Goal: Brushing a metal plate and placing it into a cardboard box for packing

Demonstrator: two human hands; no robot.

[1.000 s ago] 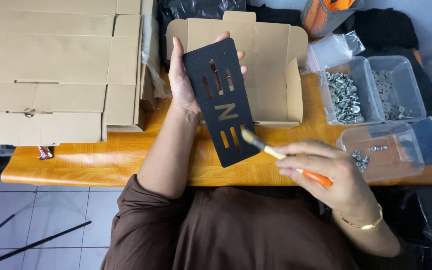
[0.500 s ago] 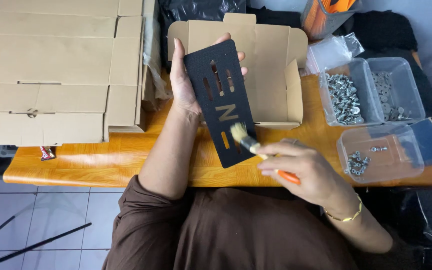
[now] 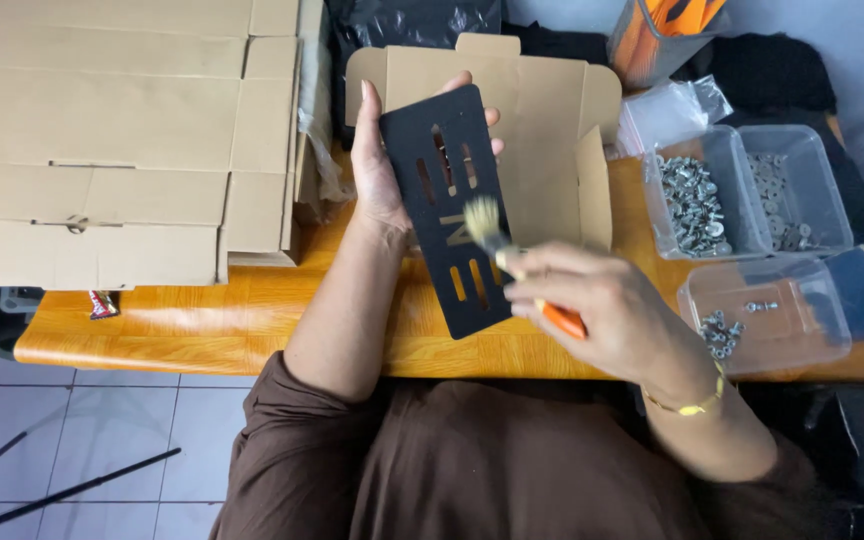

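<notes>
Two hands, black plate (image 3: 452, 210), brush (image 3: 497, 245), screw bins (image 3: 742, 195)

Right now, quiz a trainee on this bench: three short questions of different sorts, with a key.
1. True or false: the left hand holds the black slotted plate.
2. What does the right hand hold? A) screwdriver B) brush C) tape
3. What fills the clear bins on the right?

Key: 1 true. 2 B, bristles on the plate. 3 Small metal fasteners.
</notes>
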